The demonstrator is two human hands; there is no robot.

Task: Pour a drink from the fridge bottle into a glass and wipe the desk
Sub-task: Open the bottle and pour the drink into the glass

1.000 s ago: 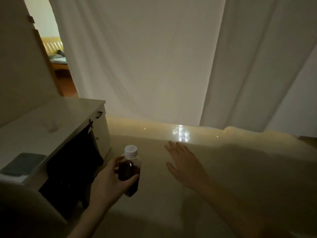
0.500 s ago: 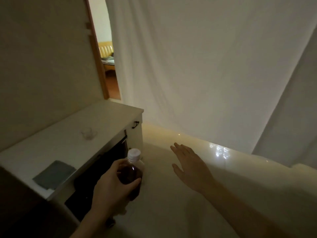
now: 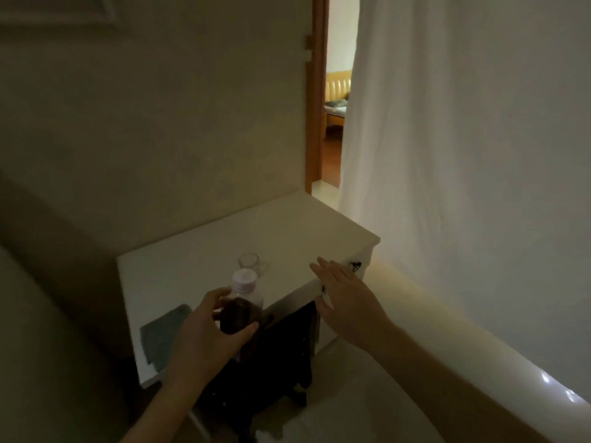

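White desk top (image 3: 297, 231) and small clear glass (image 3: 248, 261) have come close in view; the left hand (image 3: 204, 338) still clasps the capped dark-drink plastic bottle (image 3: 240, 310). The right hand (image 3: 347, 302) is open, holding nothing, so uncapping and pouring probably come next.

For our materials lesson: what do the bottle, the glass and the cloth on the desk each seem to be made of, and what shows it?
Bottle: probably clear plastic, since the dark drink shows through under a pale screw cap.
Glass: clear and see-through, likely glass, though the dim light leaves plastic open.
Cloth: soft grey-green fabric, matte and lying flat.
Desk: smooth white top, perhaps painted wood or laminate.
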